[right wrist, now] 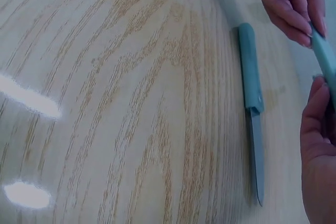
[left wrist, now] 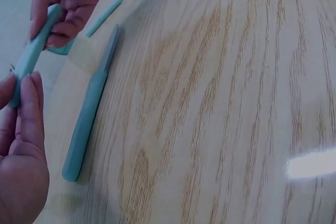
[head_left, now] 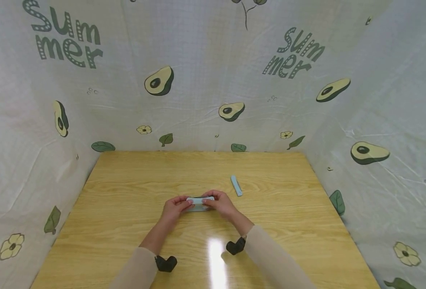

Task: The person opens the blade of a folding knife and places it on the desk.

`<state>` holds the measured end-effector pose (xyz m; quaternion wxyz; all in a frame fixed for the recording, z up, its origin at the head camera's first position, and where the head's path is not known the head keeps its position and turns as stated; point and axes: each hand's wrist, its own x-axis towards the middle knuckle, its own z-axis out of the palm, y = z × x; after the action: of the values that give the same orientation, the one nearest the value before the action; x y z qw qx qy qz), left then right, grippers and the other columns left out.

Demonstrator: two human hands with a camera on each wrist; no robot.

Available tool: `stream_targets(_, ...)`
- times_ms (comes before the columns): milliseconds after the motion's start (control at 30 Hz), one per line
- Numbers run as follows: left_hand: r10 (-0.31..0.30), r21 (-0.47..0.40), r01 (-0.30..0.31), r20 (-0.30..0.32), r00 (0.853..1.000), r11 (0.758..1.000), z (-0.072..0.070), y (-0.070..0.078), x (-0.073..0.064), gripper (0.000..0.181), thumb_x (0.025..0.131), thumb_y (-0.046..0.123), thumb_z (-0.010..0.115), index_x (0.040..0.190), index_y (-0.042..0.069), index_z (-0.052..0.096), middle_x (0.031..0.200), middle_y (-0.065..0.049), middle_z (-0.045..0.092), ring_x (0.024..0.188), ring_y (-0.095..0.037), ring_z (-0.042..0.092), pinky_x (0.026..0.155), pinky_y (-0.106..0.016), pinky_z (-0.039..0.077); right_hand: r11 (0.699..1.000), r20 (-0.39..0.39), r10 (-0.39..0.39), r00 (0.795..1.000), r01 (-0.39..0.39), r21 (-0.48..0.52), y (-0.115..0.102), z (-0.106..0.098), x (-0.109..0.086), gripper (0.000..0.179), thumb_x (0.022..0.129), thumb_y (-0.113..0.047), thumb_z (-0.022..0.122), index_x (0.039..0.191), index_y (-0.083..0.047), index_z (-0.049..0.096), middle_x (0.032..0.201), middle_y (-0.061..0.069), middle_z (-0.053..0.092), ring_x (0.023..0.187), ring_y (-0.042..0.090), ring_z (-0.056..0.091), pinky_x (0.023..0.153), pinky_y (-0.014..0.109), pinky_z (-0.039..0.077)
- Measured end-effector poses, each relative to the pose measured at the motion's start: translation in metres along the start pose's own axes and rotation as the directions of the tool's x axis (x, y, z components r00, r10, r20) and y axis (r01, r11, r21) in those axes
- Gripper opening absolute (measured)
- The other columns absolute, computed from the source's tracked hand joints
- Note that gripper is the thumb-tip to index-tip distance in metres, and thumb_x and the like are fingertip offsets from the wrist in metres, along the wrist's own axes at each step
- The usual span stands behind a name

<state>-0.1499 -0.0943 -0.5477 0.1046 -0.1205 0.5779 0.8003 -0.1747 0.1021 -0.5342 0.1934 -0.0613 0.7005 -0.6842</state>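
Observation:
Both hands hold one slim teal piece above the table, each pinching an end between thumb and fingers. My left hand grips its left end and my right hand its right end. Fingertips cover parts of the piece, and its exact kind cannot be told. Below the hands, on the near side, lies a small knife with a teal handle and a narrow metal blade. Its handle is toward the left and its blade points right. In the head view the hands partly hide it.
Farther back and to the right, a slim pale teal strip with a small hole at one end lies on the wooden table. A patterned white curtain hangs behind the table and along both sides. A bright reflection shows near the front.

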Motion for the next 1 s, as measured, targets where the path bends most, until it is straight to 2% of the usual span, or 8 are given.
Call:
stream_targets(100,0.000,0.035,-0.002,0.048,0.999,0.999,-0.002,0.000,-0.001,0.028,0.090,-0.006,0.062,0.115,-0.015,0.056,0.085,-0.004,0.069,0.084,-0.013,0.070,0.085,-0.029,0.060,1.000,0.041,0.008,0.999,-0.008,-0.003,-0.003,0.001,-0.001,0.029,0.092,-0.006,0.064,0.114,0.013,0.060,0.105,0.009,0.066,0.089,0.013,0.067,0.094,0.048,0.056)
stream_targets(233,0.035,0.068,-0.042,0.098,0.995,0.997,-0.003,-0.001,-0.002,0.030,0.089,-0.005,0.063,0.115,-0.017,0.056,0.083,-0.002,0.069,0.085,-0.013,0.069,0.085,-0.028,0.060,0.999,0.056,0.041,0.998,-0.040,-0.019,-0.006,0.003,-0.001,0.029,0.093,-0.010,0.063,0.114,0.010,0.065,0.105,0.011,0.070,0.087,0.018,0.071,0.093,0.049,0.056)
stream_targets(367,0.031,0.111,-0.046,0.137,0.990,0.993,-0.004,-0.001,-0.003,0.030,0.089,-0.003,0.064,0.116,-0.016,0.057,0.086,-0.001,0.070,0.086,-0.010,0.069,0.085,-0.027,0.060,0.998,0.066,0.048,0.997,-0.046,-0.039,-0.010,0.004,-0.002,0.028,0.093,-0.011,0.064,0.111,0.010,0.067,0.103,0.012,0.072,0.081,0.012,0.070,0.089,0.045,0.058)
stream_targets(567,0.000,0.177,-0.038,0.211,0.977,0.983,-0.008,0.002,-0.007,0.032,0.092,0.000,0.062,0.117,-0.018,0.057,0.096,-0.006,0.073,0.090,-0.010,0.070,0.096,-0.040,0.055,0.991,0.064,0.046,0.997,-0.037,-0.126,-0.011,0.004,-0.003,0.026,0.091,-0.013,0.067,0.104,0.010,0.070,0.097,0.011,0.075,0.076,0.011,0.070,0.080,0.044,0.061)
stream_targets(767,-0.016,0.163,-0.019,0.209,0.978,0.987,-0.006,0.003,-0.006,0.033,0.092,-0.001,0.061,0.119,-0.019,0.056,0.102,-0.011,0.071,0.093,-0.016,0.071,0.098,-0.045,0.053,0.984,0.022,0.050,0.998,-0.046,-0.174,-0.016,0.003,-0.006,0.023,0.091,-0.013,0.067,0.101,0.008,0.072,0.102,0.015,0.074,0.080,0.010,0.066,0.086,0.055,0.057)
stream_targets(833,-0.024,0.170,-0.011,0.201,0.979,0.985,-0.005,0.003,-0.005,0.034,0.092,0.000,0.061,0.120,-0.018,0.055,0.103,-0.014,0.071,0.093,-0.018,0.072,0.098,-0.045,0.052,0.980,-0.008,0.033,0.999,-0.034,-0.195,-0.024,0.004,-0.010,0.023,0.091,-0.012,0.066,0.101,0.008,0.071,0.104,0.016,0.074,0.081,0.008,0.064,0.085,0.053,0.057)
stream_targets(933,-0.025,0.182,-0.010,0.187,0.982,0.983,-0.003,0.003,-0.004,0.035,0.092,0.003,0.063,0.119,-0.018,0.056,0.103,-0.015,0.071,0.091,-0.019,0.073,0.096,-0.044,0.054,0.975,-0.063,0.008,0.998,-0.021,-0.219,-0.036,0.008,-0.015,0.023,0.091,-0.013,0.066,0.099,0.008,0.071,0.102,0.016,0.074,0.078,0.005,0.061,0.077,0.043,0.059)
stream_targets(1000,-0.018,0.183,-0.014,0.171,0.985,0.983,-0.002,0.004,-0.004,0.034,0.091,0.003,0.064,0.118,-0.017,0.057,0.101,-0.014,0.071,0.088,-0.017,0.073,0.093,-0.039,0.056,0.981,-0.103,0.002,0.995,-0.022,-0.192,-0.038,0.011,-0.015,0.024,0.092,-0.013,0.065,0.098,0.009,0.071,0.103,0.016,0.074,0.078,0.003,0.060,0.072,0.032,0.057)
